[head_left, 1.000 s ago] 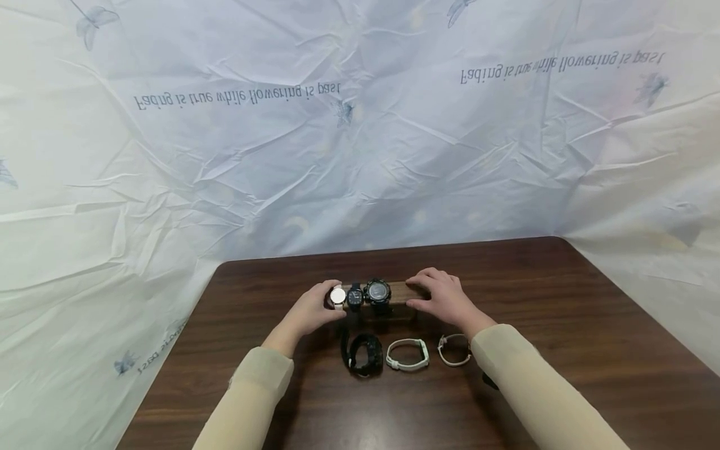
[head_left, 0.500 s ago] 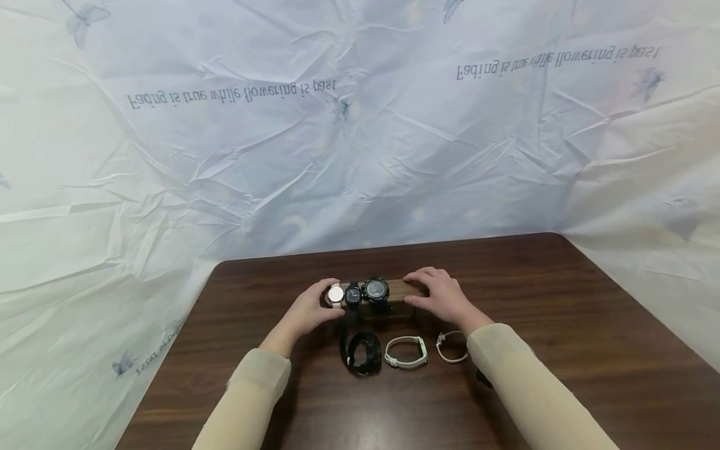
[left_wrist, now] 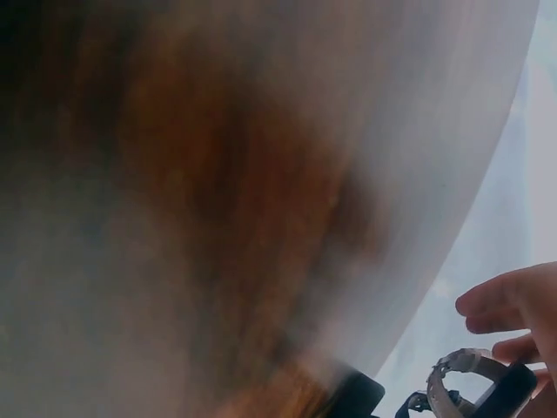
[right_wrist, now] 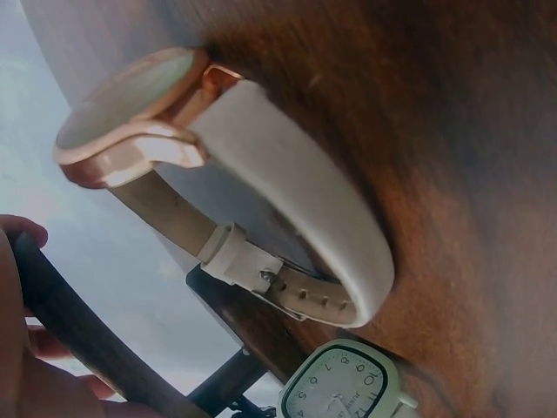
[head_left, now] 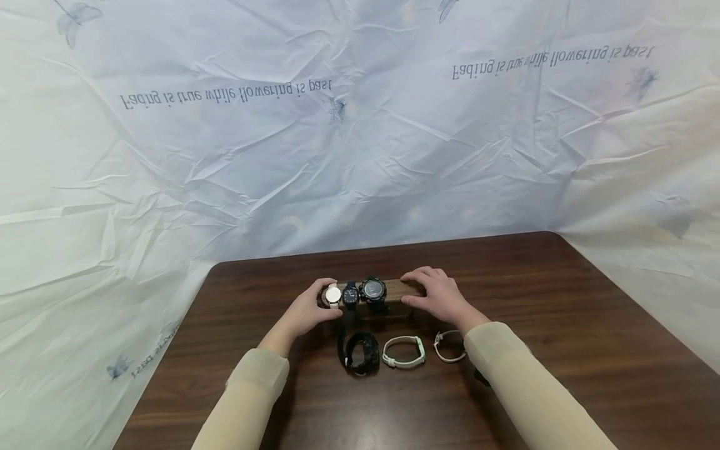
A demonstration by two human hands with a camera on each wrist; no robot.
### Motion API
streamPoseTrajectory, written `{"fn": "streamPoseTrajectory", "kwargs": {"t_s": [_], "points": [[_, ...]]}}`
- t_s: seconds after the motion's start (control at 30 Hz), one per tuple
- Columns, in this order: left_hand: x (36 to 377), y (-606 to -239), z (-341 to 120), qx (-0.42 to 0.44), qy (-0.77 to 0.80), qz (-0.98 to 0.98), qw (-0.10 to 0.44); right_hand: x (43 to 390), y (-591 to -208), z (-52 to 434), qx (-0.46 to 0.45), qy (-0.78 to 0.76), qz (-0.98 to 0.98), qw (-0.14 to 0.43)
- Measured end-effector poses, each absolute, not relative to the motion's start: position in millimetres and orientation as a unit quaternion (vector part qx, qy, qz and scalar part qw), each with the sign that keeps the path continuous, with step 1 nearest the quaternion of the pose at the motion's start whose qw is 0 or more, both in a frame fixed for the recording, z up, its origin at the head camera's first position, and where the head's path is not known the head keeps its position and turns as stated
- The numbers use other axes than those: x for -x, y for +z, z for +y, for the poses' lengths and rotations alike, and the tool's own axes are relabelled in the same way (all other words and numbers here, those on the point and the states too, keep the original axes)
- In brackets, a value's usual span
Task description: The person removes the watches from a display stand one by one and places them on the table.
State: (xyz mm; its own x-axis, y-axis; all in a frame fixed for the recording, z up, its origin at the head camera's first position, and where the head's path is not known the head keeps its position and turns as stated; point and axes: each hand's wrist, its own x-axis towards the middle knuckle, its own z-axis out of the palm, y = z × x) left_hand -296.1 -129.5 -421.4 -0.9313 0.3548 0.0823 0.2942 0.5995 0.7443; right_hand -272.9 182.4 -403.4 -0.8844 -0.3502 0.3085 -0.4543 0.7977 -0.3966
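Wooden watch stand (head_left: 396, 291) is set near the middle of the dark wood table (head_left: 562, 325), long side across the view. Three watches are strapped over it: a white-faced watch (head_left: 333, 295) at the left end, a small black watch (head_left: 351, 294) beside it, a large black watch (head_left: 374, 290) next along. The right part of the stand is bare.

Left hand (head_left: 306, 312) is held at the stand's left end, fingers curled round the end and the white-faced watch; thumb and fingertips are seen touching it. Right hand (head_left: 439, 297) is laid over the right end of the stand, fingers bent across its top and thumb at its near face, so the stand is grasped from both ends.

On the table just in front of the stand three more watches are lined up: a black strap watch (head_left: 357, 352) lying coiled, a pale green watch (head_left: 403, 352) on its side, a white thin-strap watch (head_left: 448, 347) partly covered by the right sleeve (head_left: 523, 381).

Right wrist view: a rose-gold watch with white strap (right_wrist: 218, 183) is seen close up, lying on the table, with a pale square-faced watch (right_wrist: 344, 383) below it.

Left wrist view is mostly blur.

A creased white printed sheet (head_left: 360, 125) is hung behind the table.
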Motion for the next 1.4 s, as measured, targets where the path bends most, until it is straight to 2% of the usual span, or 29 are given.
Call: {"fn": "streamPoseTrajectory", "kwargs": {"t_s": [0.37,0.6,0.93,1.4], "points": [[299.0,-422.1,-128.4,-0.187,0.456,0.867,0.067,273.2,-403.8,182.5,-0.214,0.237,-0.941,0.11],[286.3,-403.4,-123.6,-0.191,0.497,0.841,0.097,272.4,-402.7,182.4,-0.209,0.237,-0.942,0.11],[299.4,-423.3,-129.6,-0.179,0.484,0.853,0.082,271.7,-401.9,181.2,-0.21,0.239,-0.942,0.104],[296.9,-421.5,-131.6,-0.166,0.466,0.867,0.065,271.5,-402.4,181.8,-0.213,0.24,-0.941,0.11]]}}
